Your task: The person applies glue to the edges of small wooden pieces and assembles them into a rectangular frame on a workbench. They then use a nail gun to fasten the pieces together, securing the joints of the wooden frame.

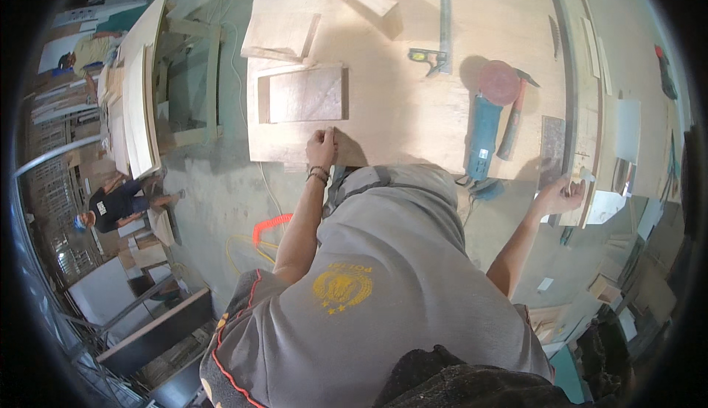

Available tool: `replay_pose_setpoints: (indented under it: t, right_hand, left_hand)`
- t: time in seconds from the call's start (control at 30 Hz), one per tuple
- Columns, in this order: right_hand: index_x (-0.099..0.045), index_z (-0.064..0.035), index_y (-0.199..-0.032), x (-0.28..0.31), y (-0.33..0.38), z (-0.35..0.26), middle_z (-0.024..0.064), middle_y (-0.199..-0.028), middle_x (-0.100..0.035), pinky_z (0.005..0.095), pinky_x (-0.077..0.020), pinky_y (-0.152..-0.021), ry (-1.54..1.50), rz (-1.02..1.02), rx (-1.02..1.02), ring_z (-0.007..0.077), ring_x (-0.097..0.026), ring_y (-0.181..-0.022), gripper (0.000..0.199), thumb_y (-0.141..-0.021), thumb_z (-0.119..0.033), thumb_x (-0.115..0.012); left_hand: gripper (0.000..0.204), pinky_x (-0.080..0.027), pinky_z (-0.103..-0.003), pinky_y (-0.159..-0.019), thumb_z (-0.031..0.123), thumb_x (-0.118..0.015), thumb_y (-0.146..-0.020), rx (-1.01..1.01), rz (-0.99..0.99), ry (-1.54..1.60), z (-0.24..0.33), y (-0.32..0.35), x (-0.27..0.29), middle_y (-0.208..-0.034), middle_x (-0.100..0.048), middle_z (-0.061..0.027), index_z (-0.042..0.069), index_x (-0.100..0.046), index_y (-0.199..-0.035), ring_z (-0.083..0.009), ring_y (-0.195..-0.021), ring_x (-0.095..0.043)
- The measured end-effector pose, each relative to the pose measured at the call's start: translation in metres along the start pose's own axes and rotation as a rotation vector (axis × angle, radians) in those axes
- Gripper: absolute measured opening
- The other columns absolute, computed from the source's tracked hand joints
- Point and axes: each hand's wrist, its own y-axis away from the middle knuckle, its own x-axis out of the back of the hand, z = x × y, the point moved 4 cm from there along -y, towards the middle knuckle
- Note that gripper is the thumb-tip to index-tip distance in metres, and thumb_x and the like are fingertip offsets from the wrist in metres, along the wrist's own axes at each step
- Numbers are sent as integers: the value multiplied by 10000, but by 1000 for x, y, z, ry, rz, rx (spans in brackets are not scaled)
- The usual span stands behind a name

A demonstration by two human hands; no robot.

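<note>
Left hand (pixel 321 147) presses flat on the near edge of the plywood sheet (pixel 398 113), fingers curled against it, just below a shallow wooden frame (pixel 302 95) lying flat, its long side running left to right. Right hand (pixel 558 196) pinches a thin wood strip (pixel 579 187) at the bench's right edge. Between them lie a blue angle grinder (pixel 483 131), its body pointing toward the person, and a hammer (pixel 514 117). Farther back, a square (pixel 441 36).
</note>
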Motion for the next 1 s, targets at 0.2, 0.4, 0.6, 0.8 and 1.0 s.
replay_pose_setpoints:
  t: [0.2,0.4,0.6,0.8,1.0]
  right_hand:
    - [-562,27,-1337,-21,60,-75,203,-1274,-547,415,-475,-960,-38,-252,176,295,-556,-1119,438,-986,-209,-675]
    - [-601,8,-1281,-44,132,-150,186,-1250,-565,414,-475,-976,-154,-424,285,297,-559,-1141,371,-966,-169,-686]
    - [-646,2,-1228,-111,153,-218,167,-1191,-639,404,-482,-992,-311,-423,348,296,-606,-1128,333,-940,-158,-697]
    - [-548,-11,-1388,-231,180,-308,202,-1240,-646,423,-508,-982,-207,-719,467,329,-628,-1188,712,-822,-367,-793]
    - [-501,37,-1435,-293,208,-346,224,-1116,-697,424,-536,-904,10,-991,411,352,-686,-1078,847,-771,-395,-801]
  left_hand:
    - [305,-493,-248,-484,306,-677,-999,89,-37,380,-8,-14,3,-746,-670,-44,23,-657,-886,-91,-596,-618]
    - [281,-475,-250,-460,289,-672,-1002,-78,64,451,-12,-56,35,-762,-667,-44,31,-658,-892,-86,-593,-582]
    - [287,-515,-265,-534,321,-693,-977,-107,143,386,-33,-100,98,-805,-668,-40,41,-680,-913,-92,-717,-601]
    - [257,-497,-231,-510,296,-686,-986,-25,180,556,-55,-91,144,-795,-668,-38,53,-680,-901,-96,-628,-574]
    - [220,-501,-256,-586,315,-687,-973,151,198,614,-119,-67,173,-871,-664,-7,100,-670,-1013,-77,-734,-584]
